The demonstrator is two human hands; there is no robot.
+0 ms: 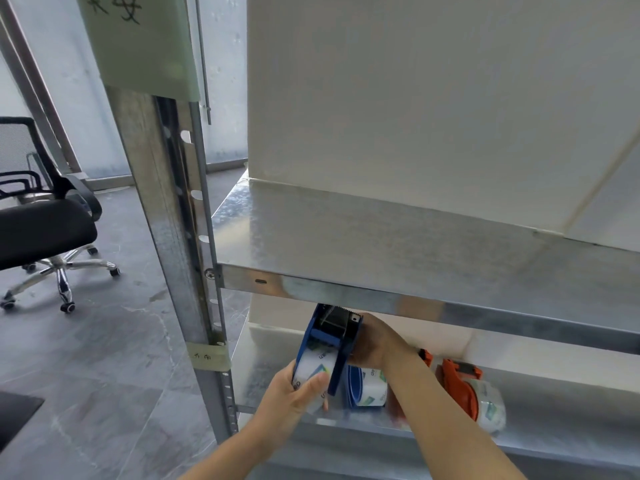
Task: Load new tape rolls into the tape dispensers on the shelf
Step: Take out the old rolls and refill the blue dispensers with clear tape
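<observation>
Left hand [294, 393], nearest, wraps thumb and fingers round tape roll [317, 363] seated in blue dispenser [346, 346]. Right hand [375, 344] grips the frame's right side, above lower shelf [263, 368], left end. Judged: roll light, film slick; hold edges, avoid toothed blade.

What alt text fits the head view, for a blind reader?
Two hands hold a blue tape dispenser at the lower metal shelf: the left hand grips the tape roll seated in it, the right hand grips its frame. A second blue dispenser and an orange dispenser lie on that shelf.
</observation>
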